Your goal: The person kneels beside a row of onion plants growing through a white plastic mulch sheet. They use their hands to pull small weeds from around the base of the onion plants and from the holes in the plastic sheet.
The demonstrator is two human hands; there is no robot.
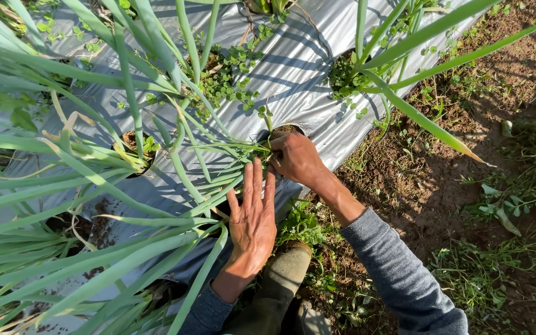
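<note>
Left hand (252, 220) lies flat and open, fingers spread, pressing long green leaves (156, 186) aside. Right hand (296, 158) is closed around stems at a planting hole (286, 129) near the silver mulch sheet's (299, 74) right edge.

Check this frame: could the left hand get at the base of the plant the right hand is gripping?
Probably yes. The left hand lies open on the long green leaves beside the right hand, but that hand already covers the planting hole.

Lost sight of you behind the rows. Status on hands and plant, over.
Right hand gripping green onion stalks at planting hole. Left hand open, flat on long leaves. Small weeds on silver mulch film.
</note>
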